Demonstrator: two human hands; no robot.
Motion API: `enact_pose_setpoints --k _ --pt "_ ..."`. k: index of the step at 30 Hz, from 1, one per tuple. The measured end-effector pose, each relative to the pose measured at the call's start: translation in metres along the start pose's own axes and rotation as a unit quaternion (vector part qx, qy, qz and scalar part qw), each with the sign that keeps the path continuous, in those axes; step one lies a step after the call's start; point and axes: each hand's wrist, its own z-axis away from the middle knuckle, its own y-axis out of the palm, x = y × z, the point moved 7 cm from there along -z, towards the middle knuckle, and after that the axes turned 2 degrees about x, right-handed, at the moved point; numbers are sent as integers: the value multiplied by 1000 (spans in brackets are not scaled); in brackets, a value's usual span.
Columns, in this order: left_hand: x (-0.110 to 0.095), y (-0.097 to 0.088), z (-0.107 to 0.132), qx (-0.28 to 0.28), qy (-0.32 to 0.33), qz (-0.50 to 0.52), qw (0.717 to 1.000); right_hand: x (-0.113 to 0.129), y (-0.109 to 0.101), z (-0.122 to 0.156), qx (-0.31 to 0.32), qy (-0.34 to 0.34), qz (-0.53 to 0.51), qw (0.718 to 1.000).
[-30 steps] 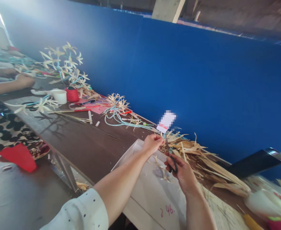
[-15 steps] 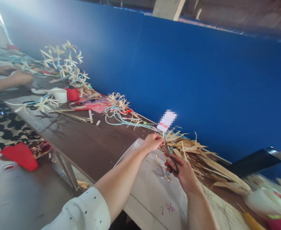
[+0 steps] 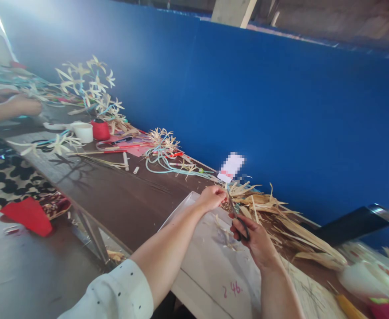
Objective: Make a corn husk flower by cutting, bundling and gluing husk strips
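Straw-coloured husks (image 3: pixel 313 239) litter the tabletop (image 3: pixel 141 204) beside scissors (image 3: pixel 233 206) clasped in the right hand (image 3: pixel 256 237). The left hand (image 3: pixel 210 198) is pinched together (anything between is indistinct).

The co-worker's near hand (image 3: pixel 26 105) has shifted — slightly — leftward.

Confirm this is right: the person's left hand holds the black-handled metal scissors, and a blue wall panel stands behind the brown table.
Wrong hand: the head view shows the black-handled metal scissors in the person's right hand. The blue wall panel does stand behind the brown table.
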Motion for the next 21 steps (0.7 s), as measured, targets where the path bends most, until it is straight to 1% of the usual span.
enact_pose_setpoints --k 5,13,18,21 --pt "2 -1 -1 3 4 -14 1000 -2 -1 0 -5 8 -9 1000" --pt "0 -2 2 -8 -15 1 1000 1 0 1 -14 7 -4 1000" --pt "0 -3 3 -21 -36 17 999 1 3 0 4 -3 0 1000" --pt "1 -3 2 -20 -37 25 999 1 3 0 10 -7 -5 1000"
